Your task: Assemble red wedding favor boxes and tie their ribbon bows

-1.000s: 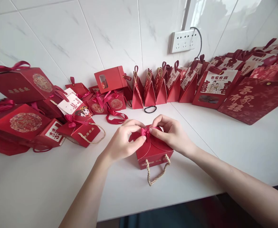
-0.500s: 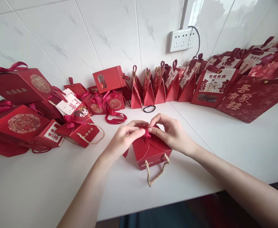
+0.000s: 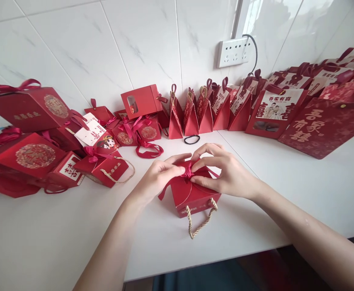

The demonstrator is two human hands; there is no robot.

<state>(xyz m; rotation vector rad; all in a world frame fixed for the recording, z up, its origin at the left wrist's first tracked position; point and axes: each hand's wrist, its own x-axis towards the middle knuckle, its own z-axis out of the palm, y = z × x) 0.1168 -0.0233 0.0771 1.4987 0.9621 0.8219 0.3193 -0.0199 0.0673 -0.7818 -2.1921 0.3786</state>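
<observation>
A red gift box with curved top flaps stands on the white table in front of me. Its gold rope handle hangs down on the near side. On top sits a knotted red satin ribbon, one tail trailing off to the left and another to the right. My left hand pinches the ribbon from the left, thumb at the knot. From the right, my right hand has its thumb and fingertips closed on the ribbon at the knot.
Red boxes with ribbons are piled at the left. Triangular red boxes line the wall, and many handled packages fill the right. A black hair tie lies behind my box. A socket strip is on the tiled wall.
My right hand has shifted its fingers lower and opened them wider around the knot, showing more of the ribbon. My left hand stays at the knot. The view has shifted slightly.
</observation>
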